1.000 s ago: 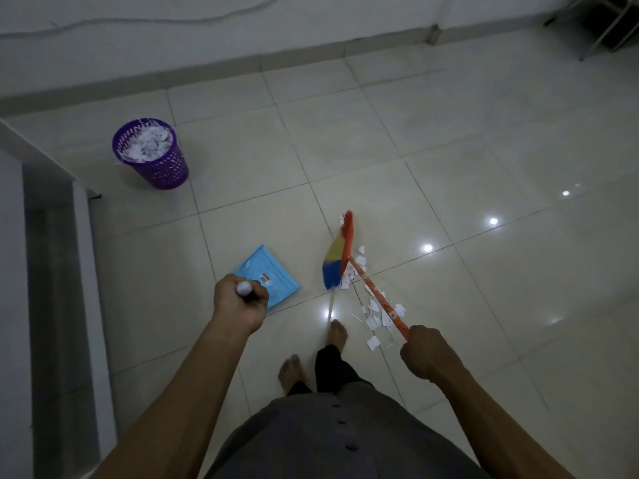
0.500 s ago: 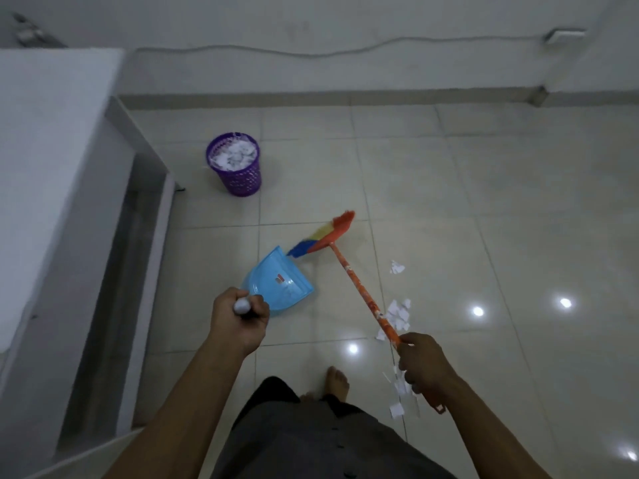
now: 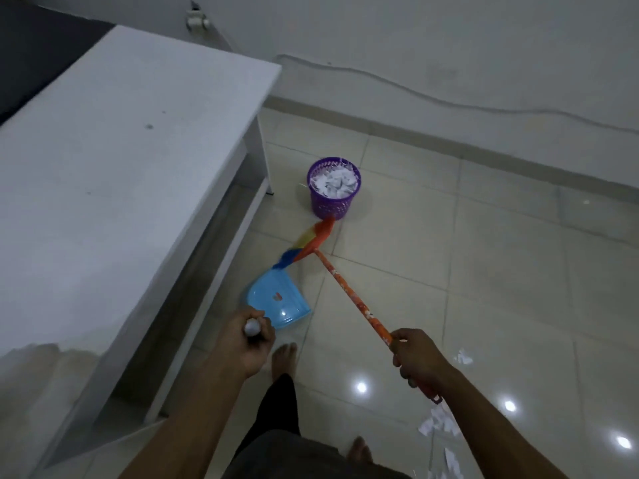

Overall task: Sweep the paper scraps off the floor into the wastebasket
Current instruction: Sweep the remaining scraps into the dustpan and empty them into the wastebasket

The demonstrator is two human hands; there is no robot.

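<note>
1. On a glossy tiled floor (image 3: 501,271) beside a white surface (image 3: 121,167), a barefoot person stands with broom (image 3: 349,295) and dustpan (image 3: 276,299), both well apart from the mess.
2. The left hand (image 3: 247,344) is wrapped tight round the dustpan's long handle, its pale end cap showing above the fist. The blue pan sits near a bare foot (image 3: 284,361). Whether it touches the tiles cannot be told, and no paper shows in it.
3. The right hand (image 3: 416,361) is clamped round the orange broom handle near its top, with the hanging loop poking out behind the fist. The blurred, many-coloured bristles are just short of the foot of the purple wastebasket (image 3: 328,205).
4. White paper scraps (image 3: 439,423) lie scattered at lower right, behind the right hand, with one stray piece nearer it.
5. The wastebasket stands near the surface's leg, white paper heaped to about its rim.
6. The scraps look feather-light and limp, likely to flutter off at a brisk stroke or cling flat to the slick tile. Short, gentle sweeps with the pan's lip pressed down would suit them.
7. The broom looks light, with soft bristles. A grip lower on the handle should steady it.
8. The lattice wastebasket is probably light enough to tip if knocked, and with so little room left the scraps may spill when tipped in.
</note>
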